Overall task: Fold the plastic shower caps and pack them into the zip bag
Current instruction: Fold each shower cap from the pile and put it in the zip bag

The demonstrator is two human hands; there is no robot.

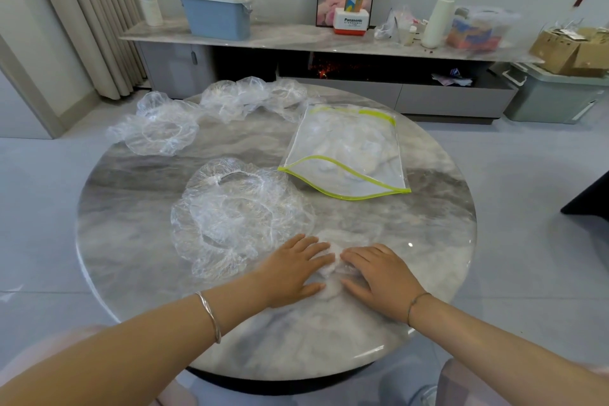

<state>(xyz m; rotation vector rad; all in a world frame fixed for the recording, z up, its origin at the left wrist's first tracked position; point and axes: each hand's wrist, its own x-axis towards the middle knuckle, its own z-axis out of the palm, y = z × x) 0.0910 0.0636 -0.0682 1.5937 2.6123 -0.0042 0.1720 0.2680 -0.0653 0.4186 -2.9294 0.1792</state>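
Note:
On the round marble table (131,208), my left hand (291,273) and my right hand (382,277) lie flat, fingers straight, pressing a folded clear shower cap (331,265) between them near the front edge. Just left of my hands lies an unfolded clear cap (230,214). Another loose cap (158,128) sits at the far left, and more caps (250,99) are heaped at the far edge. A clear zip bag (349,152) with a yellow-green edge lies right of centre, mouth open toward me, with folded caps inside.
Behind the table runs a low marble cabinet (296,36) carrying a blue bin (214,11), bottles and boxes. A grey storage crate (557,95) with cardboard boxes stands at the far right. Curtains hang at the left. Bare tabletop lies right of my hands.

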